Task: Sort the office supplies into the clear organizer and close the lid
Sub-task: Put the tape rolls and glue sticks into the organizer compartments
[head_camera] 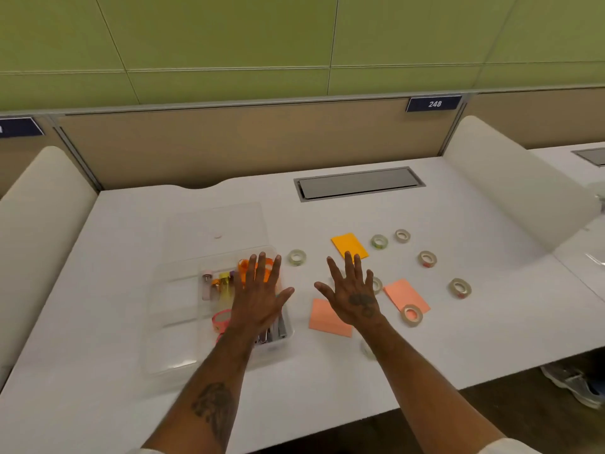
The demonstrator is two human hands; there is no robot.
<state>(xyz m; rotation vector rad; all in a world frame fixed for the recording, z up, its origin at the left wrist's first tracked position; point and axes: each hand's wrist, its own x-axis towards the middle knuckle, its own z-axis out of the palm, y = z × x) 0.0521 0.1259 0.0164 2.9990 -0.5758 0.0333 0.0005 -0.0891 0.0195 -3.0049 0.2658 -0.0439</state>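
Both hands hover flat, fingers spread, holding nothing. The left hand point(258, 293) is over the clear organizer point(176, 306), which sits left of centre on the white table point(360, 217) with its lid point(216, 227) thrown back on the far side. The right hand point(352, 291) hangs over the loose supplies: a pink sticky pad point(329, 317) just beside its thumb, tape rolls point(427, 258) scattered farther right. Everything unsorted lies right of the organizer, so the right hand looks nearer, though one tape roll point(297, 257) sits between the two sets of fingertips

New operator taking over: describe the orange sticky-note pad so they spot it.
On the white desk, look right of the clear plastic organizer. The bright orange sticky-note pad lies past the fingertips of the right hand; the two other pads are pale salmon.
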